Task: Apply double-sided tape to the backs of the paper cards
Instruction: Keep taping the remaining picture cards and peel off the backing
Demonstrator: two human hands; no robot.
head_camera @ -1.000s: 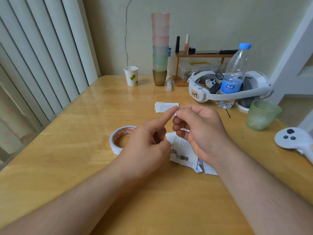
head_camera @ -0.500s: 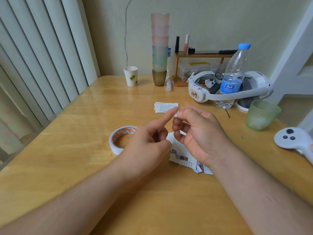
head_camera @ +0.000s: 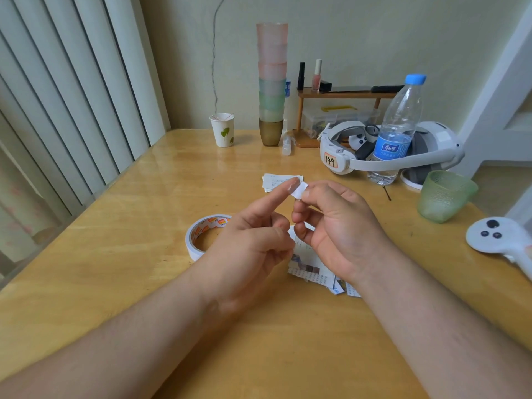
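We raise both hands above the table (head_camera: 115,283): the right hand (head_camera: 339,226) pinches a small white tape piece (head_camera: 298,191), apparently peeling it off the left hand's (head_camera: 247,249) outstretched forefinger, other fingers curled. The tape roll (head_camera: 201,234) lies near left; cards (head_camera: 311,269) wait beneath, a card stack (head_camera: 277,181) farther off.

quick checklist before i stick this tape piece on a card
1. Tape piece in hand: ok, right hand pinches it, left hand forefinger touches it.
2. Backing peeled: cannot tell.
3. Cards within reach: ok, heap lies under the hands.
4. A card turned back up: cannot tell, hands hide most.
5. Done stack apart from the heap: ok.
6. Tape roll close: ok, beside left hand.
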